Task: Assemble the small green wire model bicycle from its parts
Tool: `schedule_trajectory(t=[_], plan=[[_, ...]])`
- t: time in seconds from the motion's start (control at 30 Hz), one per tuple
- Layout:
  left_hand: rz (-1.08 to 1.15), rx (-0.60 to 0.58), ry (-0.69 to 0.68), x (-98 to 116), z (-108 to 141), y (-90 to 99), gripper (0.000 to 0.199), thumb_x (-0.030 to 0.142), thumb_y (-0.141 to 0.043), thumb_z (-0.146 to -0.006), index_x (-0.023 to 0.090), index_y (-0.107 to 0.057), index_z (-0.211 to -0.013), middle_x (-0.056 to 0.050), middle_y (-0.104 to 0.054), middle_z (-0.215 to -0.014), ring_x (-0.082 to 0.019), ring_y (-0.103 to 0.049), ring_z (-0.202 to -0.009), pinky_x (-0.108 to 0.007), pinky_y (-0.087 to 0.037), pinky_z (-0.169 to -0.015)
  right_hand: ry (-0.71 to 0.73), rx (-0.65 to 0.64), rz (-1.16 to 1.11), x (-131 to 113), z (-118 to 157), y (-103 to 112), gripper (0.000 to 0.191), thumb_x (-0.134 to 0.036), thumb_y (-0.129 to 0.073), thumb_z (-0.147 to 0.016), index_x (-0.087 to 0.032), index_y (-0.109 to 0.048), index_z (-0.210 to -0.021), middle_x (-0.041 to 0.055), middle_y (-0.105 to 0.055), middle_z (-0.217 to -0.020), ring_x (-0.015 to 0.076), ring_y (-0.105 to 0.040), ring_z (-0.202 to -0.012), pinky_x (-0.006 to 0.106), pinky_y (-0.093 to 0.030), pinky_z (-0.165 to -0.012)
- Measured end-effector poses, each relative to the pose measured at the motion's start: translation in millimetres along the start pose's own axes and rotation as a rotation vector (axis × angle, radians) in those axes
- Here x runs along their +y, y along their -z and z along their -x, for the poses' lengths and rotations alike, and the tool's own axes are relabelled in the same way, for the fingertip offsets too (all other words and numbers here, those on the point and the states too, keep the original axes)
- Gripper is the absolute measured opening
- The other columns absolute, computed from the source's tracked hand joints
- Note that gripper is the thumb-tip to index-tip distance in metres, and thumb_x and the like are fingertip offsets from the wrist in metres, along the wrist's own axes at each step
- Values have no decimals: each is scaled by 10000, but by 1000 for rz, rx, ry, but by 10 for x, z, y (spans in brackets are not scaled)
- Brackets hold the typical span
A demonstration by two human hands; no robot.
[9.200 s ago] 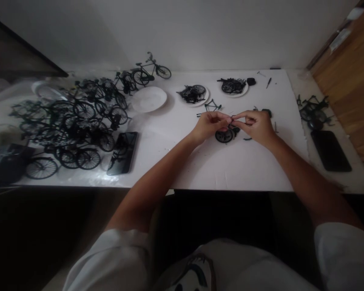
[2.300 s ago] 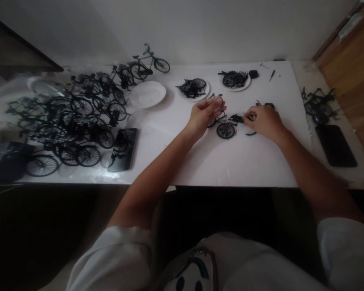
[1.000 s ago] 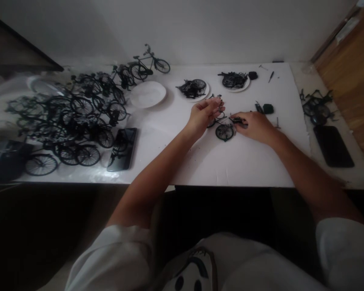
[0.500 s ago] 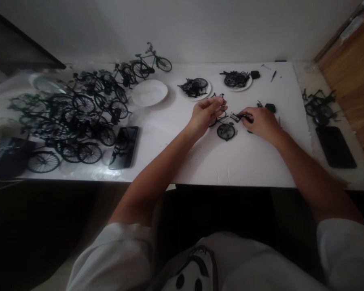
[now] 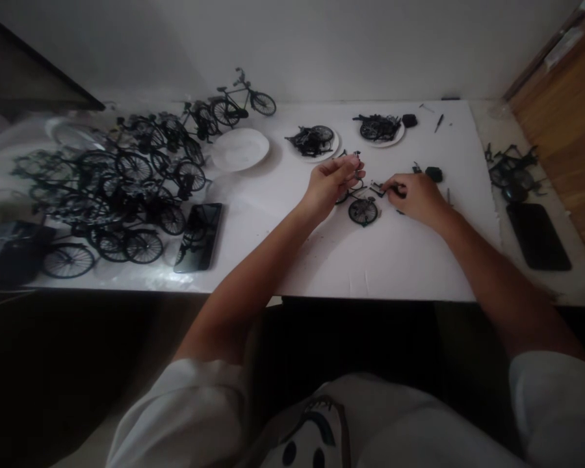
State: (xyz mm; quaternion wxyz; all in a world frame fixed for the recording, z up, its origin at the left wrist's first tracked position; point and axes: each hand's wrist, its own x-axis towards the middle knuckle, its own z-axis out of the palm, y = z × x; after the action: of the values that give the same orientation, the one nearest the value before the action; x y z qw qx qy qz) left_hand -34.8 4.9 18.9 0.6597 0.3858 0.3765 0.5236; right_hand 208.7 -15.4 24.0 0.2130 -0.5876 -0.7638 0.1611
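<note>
My left hand [image 5: 329, 185] is closed, thumb against fingers, on the upper front part of a small black model bicycle [image 5: 363, 211]. The bicycle's rear wheel faces my side, and its front is partly hidden behind my fingers. To the right, my right hand [image 5: 416, 195] pinches a small dark part with a pale, silvery end [image 5: 376, 188], just beside the bicycle and apart from it. The part's exact kind is too small to tell. Behind my right hand lies a small black block-like piece [image 5: 433, 173].
Many model bicycles [image 5: 127, 188] crowd the left side. At the back, two plates carry black bicycle parts [image 5: 316, 140] [image 5: 377, 127], beside a bare white plate [image 5: 241, 149]. Phones lie left [image 5: 199, 237] and right [image 5: 539, 235]. More black parts [image 5: 511, 169] sit far right.
My right fingers have shifted slightly along the small dark part, and its angle has changed a little. My left hand and the bicycle stay in place.
</note>
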Motion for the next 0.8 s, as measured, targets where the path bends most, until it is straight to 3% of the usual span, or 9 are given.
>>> schedule_trajectory(t=[0.17,0.5,0.8], plan=[[3,1,-4,0,-1,-6,386,449,-982,-846,196,-815,-1085,-63,-851,-1098,-197,-822,-1138,-277,-644,-1002,22,40,-10,7,-10,-22,262,-344,-762,-956,-209,-883,-1145,111,-868,-1078,289,-779,-968,426,-639,-931],[-30,2,2,16,18,-21,343,437,-973,-854,203,-826,-1057,-57,-844,-1055,-174,-820,-1094,-256,-624,-963,123,-11,56,62,-69,-31,243,-322,-662,-1055,-291,-890,-1135,87,-863,-1212,313,-794,-1091,460,-607,-995],[-43,3,9,31,43,-46,311,422,-965,-869,214,-832,-1058,-67,-840,-1083,-195,-812,-1141,-294,-631,-1007,98,-21,193,18,-57,0,260,-294,-625,-1063,-281,-851,-1190,100,-854,-1234,348,-769,-1139,447,-559,-916]])
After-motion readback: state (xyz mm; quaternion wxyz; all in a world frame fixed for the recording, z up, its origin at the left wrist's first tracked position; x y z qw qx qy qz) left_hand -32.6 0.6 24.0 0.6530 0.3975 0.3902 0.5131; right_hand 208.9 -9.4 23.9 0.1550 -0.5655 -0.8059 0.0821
